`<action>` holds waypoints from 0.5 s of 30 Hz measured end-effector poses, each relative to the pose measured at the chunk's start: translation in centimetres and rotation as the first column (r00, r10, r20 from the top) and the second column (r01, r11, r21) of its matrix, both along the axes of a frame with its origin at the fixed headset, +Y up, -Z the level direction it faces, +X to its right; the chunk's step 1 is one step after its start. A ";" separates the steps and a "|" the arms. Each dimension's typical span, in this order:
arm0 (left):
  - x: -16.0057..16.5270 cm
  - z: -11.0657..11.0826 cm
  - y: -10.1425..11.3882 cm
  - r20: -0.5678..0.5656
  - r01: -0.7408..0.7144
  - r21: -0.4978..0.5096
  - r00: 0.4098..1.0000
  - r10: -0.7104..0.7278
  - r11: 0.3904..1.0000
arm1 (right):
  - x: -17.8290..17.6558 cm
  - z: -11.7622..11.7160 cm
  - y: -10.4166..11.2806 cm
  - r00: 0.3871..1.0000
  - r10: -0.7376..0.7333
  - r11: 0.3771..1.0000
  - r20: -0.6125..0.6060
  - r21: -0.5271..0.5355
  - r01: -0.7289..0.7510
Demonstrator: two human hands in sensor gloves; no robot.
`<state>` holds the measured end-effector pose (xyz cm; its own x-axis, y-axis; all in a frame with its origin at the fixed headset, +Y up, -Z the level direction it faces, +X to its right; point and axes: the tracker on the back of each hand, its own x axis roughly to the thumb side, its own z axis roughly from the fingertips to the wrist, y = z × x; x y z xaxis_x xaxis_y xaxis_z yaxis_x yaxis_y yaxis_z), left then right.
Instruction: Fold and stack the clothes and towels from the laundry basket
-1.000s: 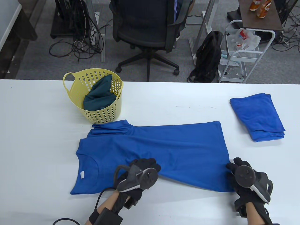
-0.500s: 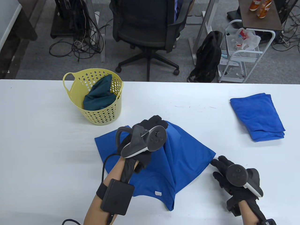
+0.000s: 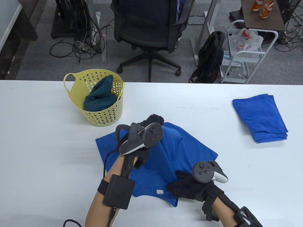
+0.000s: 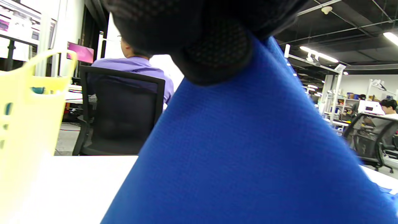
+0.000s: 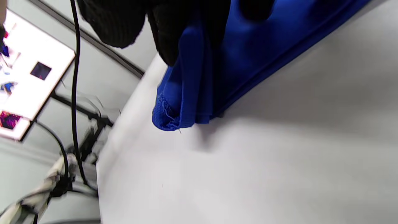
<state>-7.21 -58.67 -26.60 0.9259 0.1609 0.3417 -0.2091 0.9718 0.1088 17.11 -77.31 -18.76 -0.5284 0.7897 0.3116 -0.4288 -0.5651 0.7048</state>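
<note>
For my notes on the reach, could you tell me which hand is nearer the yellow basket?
Left. The left hand holds the blue shirt up just beside the yellow basket; the right hand grips the shirt's near edge, farther away.

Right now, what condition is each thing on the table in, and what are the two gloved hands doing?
Blue shirt: rumpled, partly lifted off the table.
Left hand: grips the shirt, holding it up.
Right hand: grips the shirt's near edge.
Blue towel: folded, lying flat.
Yellow basket: upright, dark green cloth inside.
</note>
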 end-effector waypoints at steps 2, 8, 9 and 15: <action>-1.5 -0.2 -0.3 -0.030 -0.029 0.002 0.999 0.029 1.000 | 1.0 0.0 0.5 0.977 -0.152 0.981 0.153 0.142 0.130; -9.6 -1.2 -1.3 -0.093 -0.419 -0.201 0.908 0.409 0.885 | 5.4 -0.6 7.4 0.913 -0.337 0.923 0.231 0.272 0.272; -10.8 -1.5 -1.4 -0.042 -0.510 -0.291 0.852 0.522 0.809 | 5.9 -1.0 9.1 0.899 -0.364 0.910 0.242 0.297 0.289; -10.6 -3.6 -2.1 0.001 -0.264 -0.356 0.959 0.282 0.896 | 4.8 -6.2 15.3 0.793 0.090 0.890 0.602 0.309 -0.336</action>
